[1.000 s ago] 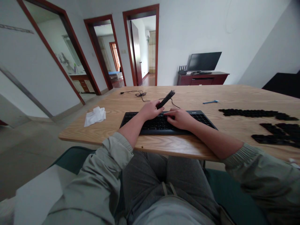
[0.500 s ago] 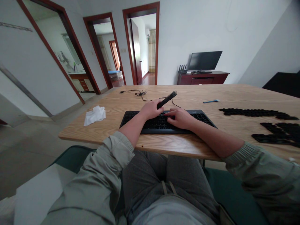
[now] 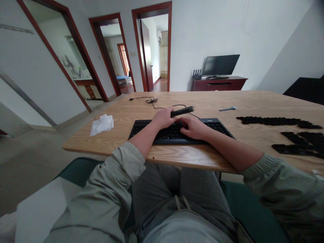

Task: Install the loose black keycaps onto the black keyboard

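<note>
A black keyboard (image 3: 167, 137) lies near the front edge of the wooden table, under both my hands. My left hand (image 3: 163, 118) is closed around a black brush (image 3: 182, 111), whose bristled end points right and slightly up above the keyboard's back edge. My right hand (image 3: 193, 127) rests over the middle of the keyboard. Its fingers are bent and reach left toward my left hand, with the thumb apart below them. The fingertips are partly hidden, and nothing shows between them. Both hands cover many of the keys.
Rows of loose black keycaps (image 3: 273, 121) and another group of keycaps (image 3: 298, 148) lie at right. A blue-handled tool (image 3: 227, 109) lies farther back. The cable (image 3: 152, 100) is coiled behind my left hand. Crumpled white tissue (image 3: 102, 125) sits at left on the table (image 3: 121, 148).
The brush has tilted from a steep upward slant to nearly level, its bristled end lower and farther right. My right index finger, stretched out before, is now drawn in beside the left hand.
</note>
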The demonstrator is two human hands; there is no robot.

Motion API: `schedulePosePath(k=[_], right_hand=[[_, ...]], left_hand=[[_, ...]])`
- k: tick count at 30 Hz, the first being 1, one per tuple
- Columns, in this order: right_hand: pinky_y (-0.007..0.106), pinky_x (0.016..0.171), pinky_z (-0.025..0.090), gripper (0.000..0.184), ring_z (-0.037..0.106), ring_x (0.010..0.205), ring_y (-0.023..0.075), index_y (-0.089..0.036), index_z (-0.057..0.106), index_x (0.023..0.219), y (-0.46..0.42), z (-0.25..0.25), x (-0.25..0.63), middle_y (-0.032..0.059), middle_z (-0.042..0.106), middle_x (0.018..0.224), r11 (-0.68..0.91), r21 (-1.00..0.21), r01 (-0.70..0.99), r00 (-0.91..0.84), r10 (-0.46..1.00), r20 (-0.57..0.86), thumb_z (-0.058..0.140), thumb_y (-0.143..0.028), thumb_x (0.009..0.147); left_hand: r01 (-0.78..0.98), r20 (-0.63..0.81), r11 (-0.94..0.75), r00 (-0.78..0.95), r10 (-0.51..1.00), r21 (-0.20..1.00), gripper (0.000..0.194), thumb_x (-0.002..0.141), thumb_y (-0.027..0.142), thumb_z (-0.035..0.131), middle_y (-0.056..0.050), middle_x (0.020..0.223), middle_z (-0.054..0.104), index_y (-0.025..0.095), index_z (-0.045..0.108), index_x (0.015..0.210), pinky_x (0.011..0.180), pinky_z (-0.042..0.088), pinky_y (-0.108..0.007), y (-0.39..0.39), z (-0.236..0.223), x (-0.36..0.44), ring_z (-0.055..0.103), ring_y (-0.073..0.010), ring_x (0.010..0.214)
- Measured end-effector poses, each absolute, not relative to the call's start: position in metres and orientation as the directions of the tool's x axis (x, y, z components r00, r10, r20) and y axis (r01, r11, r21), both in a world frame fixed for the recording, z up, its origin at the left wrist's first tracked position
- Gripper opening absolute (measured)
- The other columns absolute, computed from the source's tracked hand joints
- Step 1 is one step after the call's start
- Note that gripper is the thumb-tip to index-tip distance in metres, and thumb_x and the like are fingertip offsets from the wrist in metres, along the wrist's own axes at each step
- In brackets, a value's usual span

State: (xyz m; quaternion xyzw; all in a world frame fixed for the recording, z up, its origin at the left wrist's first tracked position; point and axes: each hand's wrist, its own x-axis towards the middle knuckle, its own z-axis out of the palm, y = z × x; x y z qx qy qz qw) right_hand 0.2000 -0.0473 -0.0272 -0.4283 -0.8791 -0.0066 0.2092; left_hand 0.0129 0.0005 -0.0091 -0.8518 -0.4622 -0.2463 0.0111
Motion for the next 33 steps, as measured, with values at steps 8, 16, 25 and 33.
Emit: schedulePosePath(k=[8, 16, 25, 33], right_hand=[[0.033, 0.082, 0.041, 0.049, 0.059, 0.085, 0.0223, -0.025, 0.057, 0.14, -0.047, -0.028, 0.2, 0.009, 0.063, 0.09, 0.64, -0.044, 0.767, -0.597, 0.738, 0.314, 0.046, -0.027, 0.092], [0.033, 0.079, 0.044, 0.037, 0.062, 0.084, 0.0226, -0.022, 0.07, 0.121, -0.038, -0.022, 0.191, 0.0098, 0.068, 0.092, 0.641, -0.043, 0.766, -0.598, 0.736, 0.318, 0.046, -0.028, 0.094], [0.036, 0.095, 0.046, 0.03, 0.063, 0.1, 0.0235, -0.018, 0.074, 0.109, -0.025, -0.037, 0.19, 0.0098, 0.07, 0.107, 0.724, -0.147, 0.674, -0.599, 0.652, 0.464, 0.052, -0.022, 0.09], [0.039, 0.099, 0.046, 0.028, 0.062, 0.107, 0.0243, -0.019, 0.074, 0.106, -0.021, -0.041, 0.191, 0.0094, 0.069, 0.114, 0.766, -0.144, 0.626, -0.616, 0.599, 0.511, 0.051, -0.019, 0.09]], left_hand=[[0.778, 0.472, -0.595, 0.454, 0.755, 0.203, 0.034, 0.086, 0.03, 0.049, -0.007, 0.1, 0.073, 0.024, 0.066, 0.115, 0.083, 0.05, -0.035, 0.004, -0.014, 0.008, 0.067, -0.0249, 0.093], [0.693, 0.504, -0.637, 0.439, 0.744, 0.337, 0.036, 0.089, 0.034, 0.046, -0.006, 0.097, 0.073, 0.02, 0.067, 0.116, 0.076, 0.05, -0.034, 0.005, -0.018, 0.011, 0.066, -0.0242, 0.085], [0.658, 0.534, -0.643, 0.407, 0.741, 0.392, 0.035, 0.09, 0.036, 0.047, -0.007, 0.094, 0.072, 0.016, 0.067, 0.112, 0.074, 0.048, -0.03, 0.002, -0.02, 0.012, 0.064, -0.0207, 0.081], [0.607, 0.541, -0.655, 0.399, 0.741, 0.449, 0.027, 0.088, 0.036, 0.05, -0.003, 0.079, 0.068, 0.016, 0.067, 0.095, 0.066, 0.043, -0.027, 0.005, -0.022, 0.015, 0.059, -0.0173, 0.07]])
